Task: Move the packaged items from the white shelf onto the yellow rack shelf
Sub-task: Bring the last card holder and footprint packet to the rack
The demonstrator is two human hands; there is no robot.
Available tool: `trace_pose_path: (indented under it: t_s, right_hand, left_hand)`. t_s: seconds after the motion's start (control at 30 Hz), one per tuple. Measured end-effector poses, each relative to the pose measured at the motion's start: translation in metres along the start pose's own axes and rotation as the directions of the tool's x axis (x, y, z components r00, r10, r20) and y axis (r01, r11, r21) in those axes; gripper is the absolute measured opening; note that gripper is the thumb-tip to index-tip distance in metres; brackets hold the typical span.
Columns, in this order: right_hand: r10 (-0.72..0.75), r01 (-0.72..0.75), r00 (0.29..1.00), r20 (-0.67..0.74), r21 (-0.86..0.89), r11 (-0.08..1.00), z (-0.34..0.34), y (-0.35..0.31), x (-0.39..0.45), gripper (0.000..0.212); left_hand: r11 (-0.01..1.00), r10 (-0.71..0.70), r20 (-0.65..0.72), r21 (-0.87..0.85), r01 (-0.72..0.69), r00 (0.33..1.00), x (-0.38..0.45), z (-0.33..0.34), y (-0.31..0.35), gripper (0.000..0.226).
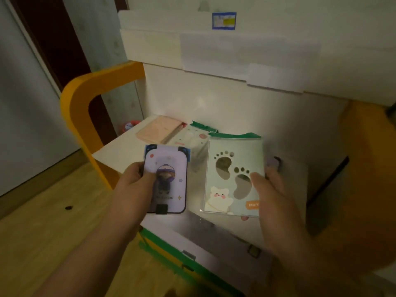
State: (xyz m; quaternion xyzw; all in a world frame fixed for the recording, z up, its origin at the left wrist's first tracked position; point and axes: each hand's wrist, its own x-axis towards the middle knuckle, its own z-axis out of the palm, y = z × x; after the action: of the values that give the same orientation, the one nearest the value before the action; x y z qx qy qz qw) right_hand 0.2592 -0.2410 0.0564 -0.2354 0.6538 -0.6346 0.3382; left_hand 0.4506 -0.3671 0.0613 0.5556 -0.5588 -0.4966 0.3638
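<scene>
Both hands were mid-carry above the yellow-framed rack shelf point(120, 144): left hand point(137, 181) pinched a lilac cartoon-figure card pack point(166, 179), right hand point(270, 189) clamped a pale-green footprint-cutout packet point(231, 176). Next, seemingly, lay both down near its front edge.

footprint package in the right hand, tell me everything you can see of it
The footprint package is a flat, pale green card in a glossy clear sleeve. Two foot-shaped cutouts with toe holes sit in its upper half, a white cartoon bear at its lower left, and an orange label at the lower right, partly hidden. It is held nearly upright, slightly tilted, above the shelf surface. The right hand grips its right edge, thumb on the front. A green strip shows just behind its top edge.
</scene>
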Motion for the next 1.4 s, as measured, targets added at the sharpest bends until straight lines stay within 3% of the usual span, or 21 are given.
trace_pose_path:
  t_s: [0.17,0.37,0.5,0.7,0.83,1.0,1.07,1.17,1.2,1.3,1.4]
  right_hand:
    - [-0.086,0.091,0.979,-0.186,0.019,0.996,0.025,-0.001,0.040,0.023]
    - [-0.070,0.087,0.919,-0.389,0.028,0.996,0.041,0.004,0.070,0.020]
    - [-0.114,0.115,0.851,-0.512,-0.030,0.993,0.040,-0.001,0.076,0.018]
    - [-0.109,0.164,0.742,-0.661,0.020,0.986,0.024,-0.010,0.070,0.019]
    - [-0.102,0.155,0.698,-0.709,0.010,0.988,0.012,-0.008,0.063,0.016]
    - [-0.084,0.152,0.687,-0.721,0.029,0.988,0.007,-0.006,0.053,0.018]
    - [-0.087,0.157,0.683,-0.725,0.030,0.987,0.004,-0.004,0.049,0.019]
    - [-0.089,0.154,0.684,-0.724,0.025,0.988,0.001,-0.003,0.043,0.020]
    - [-0.089,0.157,0.687,-0.721,0.028,0.987,-0.001,-0.003,0.041,0.020]
    - [-0.087,0.160,0.694,-0.714,0.036,0.986,-0.003,-0.002,0.037,0.021]
    - [-0.081,0.153,0.695,-0.715,0.036,0.988,-0.004,-0.002,0.035,0.019]
  left_hand:
    - [0.999,0.035,0.216,-0.001,-0.036,0.976,0.086,0.018,0.013,0.009]
    - [0.990,0.141,0.457,-0.057,-0.130,0.878,0.141,0.055,0.034,0.021]
    - [0.995,0.095,0.559,-0.038,-0.089,0.824,0.161,0.083,0.036,0.012]
    - [0.997,0.041,0.672,0.017,-0.071,0.739,0.163,0.133,0.023,0.019]
    - [0.993,-0.071,0.718,0.113,-0.016,0.693,0.152,0.169,0.011,0.012]
    - [0.988,-0.088,0.796,0.147,-0.050,0.598,0.136,0.203,0.003,0.019]
    - [0.990,-0.085,0.798,0.137,-0.043,0.596,0.128,0.210,0.003,0.018]
    - [0.981,-0.055,0.773,0.160,-0.109,0.632,0.117,0.221,0.000,0.060]
    - [0.972,-0.061,0.757,0.192,-0.133,0.650,0.115,0.225,-0.003,0.065]
    - [0.939,-0.117,0.700,0.309,-0.151,0.705,0.112,0.231,0.001,0.036]
    - [0.909,-0.097,0.686,0.356,-0.216,0.721,0.110,0.233,0.003,0.032]
